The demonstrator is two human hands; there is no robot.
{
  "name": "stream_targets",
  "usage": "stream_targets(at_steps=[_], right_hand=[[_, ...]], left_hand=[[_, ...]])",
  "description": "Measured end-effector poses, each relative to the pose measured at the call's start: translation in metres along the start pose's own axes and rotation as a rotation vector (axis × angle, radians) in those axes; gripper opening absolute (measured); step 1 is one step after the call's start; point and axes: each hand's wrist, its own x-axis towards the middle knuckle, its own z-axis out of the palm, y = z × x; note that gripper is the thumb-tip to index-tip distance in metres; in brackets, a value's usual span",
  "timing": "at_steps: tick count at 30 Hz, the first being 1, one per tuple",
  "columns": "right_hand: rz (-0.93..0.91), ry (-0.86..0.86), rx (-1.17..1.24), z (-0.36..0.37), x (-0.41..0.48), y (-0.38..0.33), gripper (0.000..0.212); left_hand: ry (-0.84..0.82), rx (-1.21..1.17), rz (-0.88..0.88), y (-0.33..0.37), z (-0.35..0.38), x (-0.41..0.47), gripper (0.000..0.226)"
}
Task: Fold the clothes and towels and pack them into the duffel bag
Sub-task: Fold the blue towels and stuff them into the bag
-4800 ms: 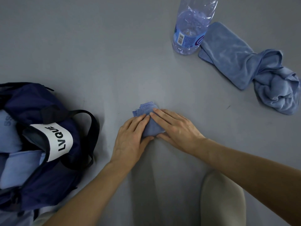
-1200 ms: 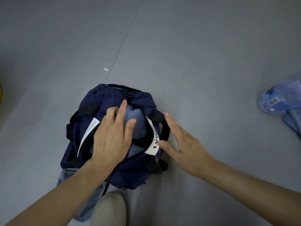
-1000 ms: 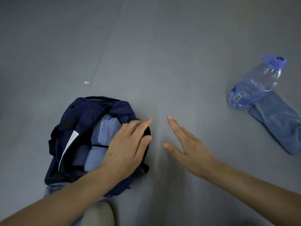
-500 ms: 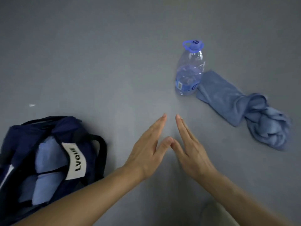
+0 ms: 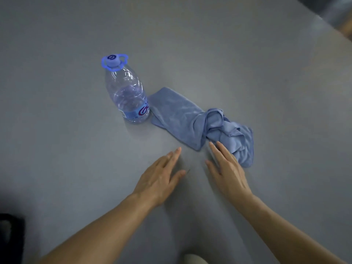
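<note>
Reaching forward over the grey floor (image 5: 57,130), the left hand (image 5: 159,180) and the right hand (image 5: 227,173) both have straight fingers and hold nothing. Just beyond the right fingertips lies the blue towel (image 5: 182,115), half flat, half crumpled. Its flat end is just beside a clear water bottle (image 5: 126,98).

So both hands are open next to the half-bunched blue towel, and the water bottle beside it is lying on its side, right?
Not quite: the head view shows the water bottle standing upright, cap on top, beside the flat end of the blue towel. The rest holds: the left hand and right hand are both open, fingers straight, next to the towel.
</note>
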Motion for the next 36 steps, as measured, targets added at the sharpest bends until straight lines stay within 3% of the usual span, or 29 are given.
stream_targets(at_steps=[3, 5, 10, 15, 18, 23, 26, 29, 32, 34, 36], right_hand=[[-0.015, -0.039, 0.044, 0.011, 0.028, 0.000, 0.060], [0.096, -0.061, 0.181, 0.022, 0.049, -0.010, 0.059], [0.247, -0.065, 0.521, 0.044, 0.070, -0.042, 0.015], [0.255, -0.061, 0.575, 0.016, 0.030, -0.087, 0.020], [0.152, -0.054, 0.605, -0.015, 0.005, -0.131, 0.022], [-0.011, -0.179, 0.580, -0.084, -0.035, -0.224, 0.022], [-0.154, -0.295, 0.559, -0.125, -0.067, -0.283, 0.019], [-0.260, -0.452, 0.600, -0.159, -0.107, -0.346, 0.019], [-0.264, -0.583, 0.700, -0.186, -0.144, -0.394, 0.019], [-0.240, -0.631, 0.770, -0.199, -0.166, -0.425, 0.019], [-0.226, -0.624, 0.817, -0.205, -0.185, -0.449, 0.019]], left_hand=[[-0.029, -0.017, -0.045, 0.006, 0.009, -0.008, 0.069], [-0.029, -0.024, -0.073, 0.009, 0.003, -0.021, 0.067], [-0.010, 0.107, -0.042, 0.010, -0.034, -0.069, 0.070], [0.090, 0.140, -0.072, 0.007, -0.094, -0.133, 0.071], [0.161, 0.147, -0.130, 0.012, -0.136, -0.176, 0.066], [0.282, 0.180, -0.183, 0.044, -0.206, -0.248, 0.063], [0.359, 0.102, -0.275, 0.067, -0.244, -0.289, 0.049], [0.477, -0.079, -0.369, 0.079, -0.267, -0.336, 0.048], [0.605, -0.328, -0.392, 0.084, -0.276, -0.374, 0.047], [0.634, -0.373, -0.391, 0.079, -0.284, -0.388, 0.046], [0.657, -0.361, -0.363, 0.074, -0.291, -0.394, 0.031]])
